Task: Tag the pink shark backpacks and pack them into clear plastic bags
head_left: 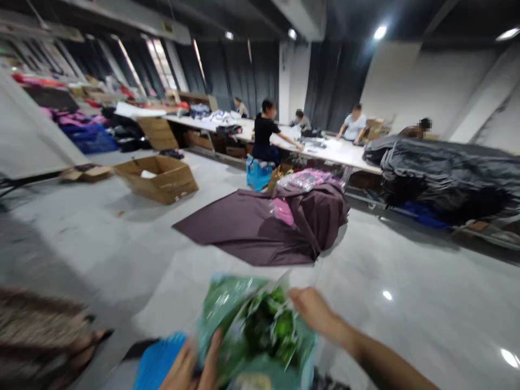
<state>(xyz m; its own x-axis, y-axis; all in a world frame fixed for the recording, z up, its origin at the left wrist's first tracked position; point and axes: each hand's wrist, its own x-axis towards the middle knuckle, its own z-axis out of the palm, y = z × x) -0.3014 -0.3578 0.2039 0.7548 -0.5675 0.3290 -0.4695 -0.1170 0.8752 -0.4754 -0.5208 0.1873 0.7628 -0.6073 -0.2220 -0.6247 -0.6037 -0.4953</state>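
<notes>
Dim hall; ceiling spotlights [380, 32] cause glare on the glossy floor [406, 303]. Motion blur throughout; edges stretched by wide-angle distortion.

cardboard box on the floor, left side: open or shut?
Open. The cardboard box has its top flaps turned out, and something pale shows inside.

2 bare hands, left hand [190, 368], right hand [319, 314]; unsleeved right forearm.

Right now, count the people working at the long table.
5 people at the long white table: one far back, one in black seated on the near side, one behind, one in a light shirt, one at the right end. Others may be hidden.
</notes>
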